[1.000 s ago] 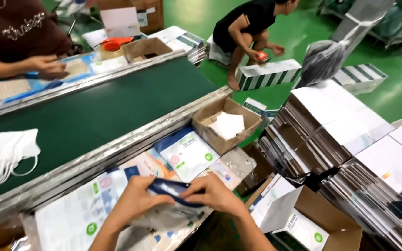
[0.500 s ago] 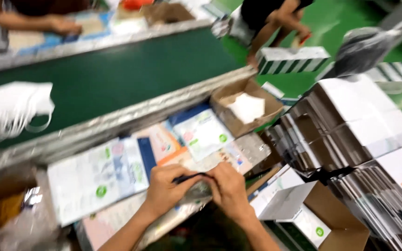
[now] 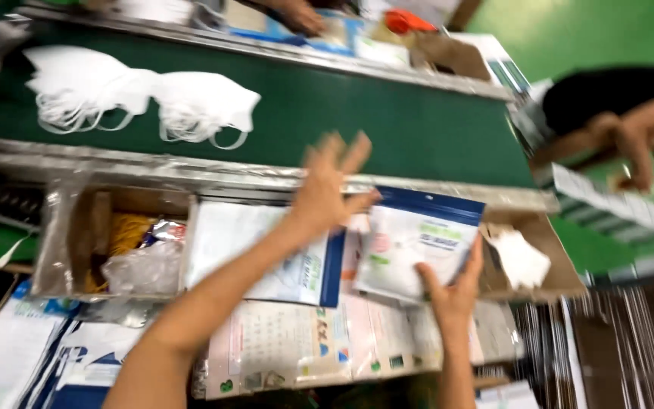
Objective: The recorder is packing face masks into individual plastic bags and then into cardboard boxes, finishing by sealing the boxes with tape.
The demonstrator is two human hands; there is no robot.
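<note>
My right hand (image 3: 452, 288) grips the lower edge of a white pouch with a blue top band (image 3: 418, 242), held up over the work shelf. My left hand (image 3: 331, 185) is raised above the shelf, fingers spread, holding nothing, close to the pouch's left edge. Under it lies a stack of similar white and blue pouches (image 3: 266, 254). Two piles of white face masks (image 3: 138, 102) rest on the green conveyor belt (image 3: 387, 129) beyond my hands.
A cardboard box with yellow bands and plastic (image 3: 115, 242) stands at left, another box with white pieces (image 3: 527, 261) at right. Printed sheets (image 3: 297, 341) cover the shelf. Other people's hands work across the belt (image 3: 297, 15) and at right (image 3: 630, 136). Flat cartons (image 3: 615, 341) are stacked lower right.
The view swung left. My hands, earlier together on a pouch, have parted: the left one rose open toward the belt, the right one keeps the pouch.
</note>
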